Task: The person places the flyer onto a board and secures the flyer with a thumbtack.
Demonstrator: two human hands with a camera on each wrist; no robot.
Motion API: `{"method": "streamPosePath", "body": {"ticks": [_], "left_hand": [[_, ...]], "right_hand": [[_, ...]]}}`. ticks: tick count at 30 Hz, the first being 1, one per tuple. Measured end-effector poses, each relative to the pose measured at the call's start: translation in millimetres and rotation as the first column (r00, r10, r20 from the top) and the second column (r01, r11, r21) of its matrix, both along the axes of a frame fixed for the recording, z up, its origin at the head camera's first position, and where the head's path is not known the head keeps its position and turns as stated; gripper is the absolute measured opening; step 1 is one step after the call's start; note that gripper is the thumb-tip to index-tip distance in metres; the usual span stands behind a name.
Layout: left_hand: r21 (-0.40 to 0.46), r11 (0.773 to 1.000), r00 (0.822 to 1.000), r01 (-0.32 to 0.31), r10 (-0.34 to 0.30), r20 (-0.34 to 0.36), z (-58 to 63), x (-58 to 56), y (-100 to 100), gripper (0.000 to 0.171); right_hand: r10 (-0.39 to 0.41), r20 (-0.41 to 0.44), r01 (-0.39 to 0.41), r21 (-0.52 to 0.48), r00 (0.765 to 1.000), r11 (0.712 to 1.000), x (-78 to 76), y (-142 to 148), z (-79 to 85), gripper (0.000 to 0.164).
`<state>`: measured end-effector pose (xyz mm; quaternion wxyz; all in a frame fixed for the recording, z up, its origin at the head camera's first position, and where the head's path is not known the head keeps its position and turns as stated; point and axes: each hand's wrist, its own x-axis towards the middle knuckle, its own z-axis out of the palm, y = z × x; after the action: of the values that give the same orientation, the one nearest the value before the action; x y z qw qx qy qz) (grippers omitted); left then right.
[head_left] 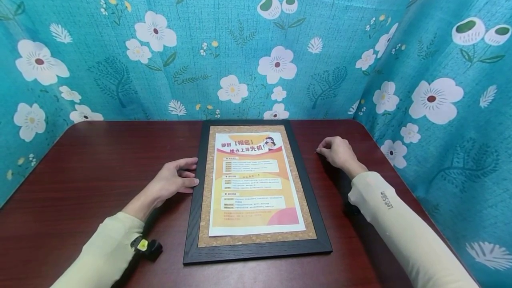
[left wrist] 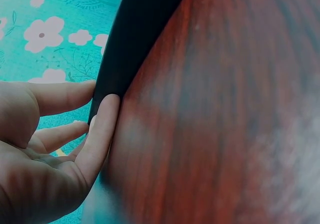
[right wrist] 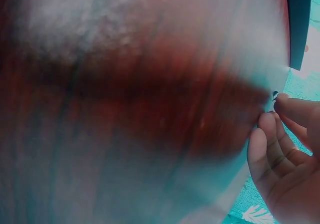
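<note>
Sleeves, both pale: left one (head_left: 102, 248) and right one (head_left: 400, 230) come in from the bottom corners; black wrist device (head_left: 151, 249) w/ a yellow-green patch sits by the L cuff, prob. a cam aimed at that hand's work. Next, corkboard (head_left: 258, 252), black-framed, lying flat mid-table w/ its short side toward the person, prob. so the print reads upright from here. Left hand (head_left: 176, 179): fingers spread, not clenched, tips touching the frame's outer L side; looks like steadying it, not lifting. Poster (head_left: 252, 186), orange/yellow/white, lies on the cork approx. centred, cork margin all round; can't see what, if anything, fixes it. Right hand (head_left: 339, 152): just beyond the frame's R side, apart from it, thumb + finger pinching a small dark item (right wrist: 275, 95), too small to ID; fingertip hold prob. b/c it's tiny. Dark red-brown table (head_left: 80, 163) runs under it all, far edge just past the board's top. Behind: turquoise floral curtain (head_left: 220, 34), prob. hung as a backdrop.
</note>
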<state>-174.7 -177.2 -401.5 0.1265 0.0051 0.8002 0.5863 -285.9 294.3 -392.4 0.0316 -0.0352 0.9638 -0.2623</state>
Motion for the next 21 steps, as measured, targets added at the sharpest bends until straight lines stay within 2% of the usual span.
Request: {"method": "streamPosePath", "body": {"ticks": [9,17,21], "left_hand": [[-0.001,1.0,1.0,0.003,-0.003,-0.008,-1.6,-0.1,-0.8,0.068],[-0.001,1.0,1.0,0.001,-0.001,-0.009,-1.9,-0.7,-0.9,0.068],[0.0,1.0,1.0,0.004,-0.004,-0.009,-2.1,-1.0,-1.0,0.068]], "right_hand": [[0.023,0.016,-0.023,-0.014,1.0,1.0,0.3,1.2,2.0,0.016],[0.03,0.063,-0.022,-0.126,0.998,0.992,0.9,4.0,0.1,0.02],[0.033,0.059,-0.022,-0.175,0.998,0.984,0.7,3.7,-1.3,0.022]]}}
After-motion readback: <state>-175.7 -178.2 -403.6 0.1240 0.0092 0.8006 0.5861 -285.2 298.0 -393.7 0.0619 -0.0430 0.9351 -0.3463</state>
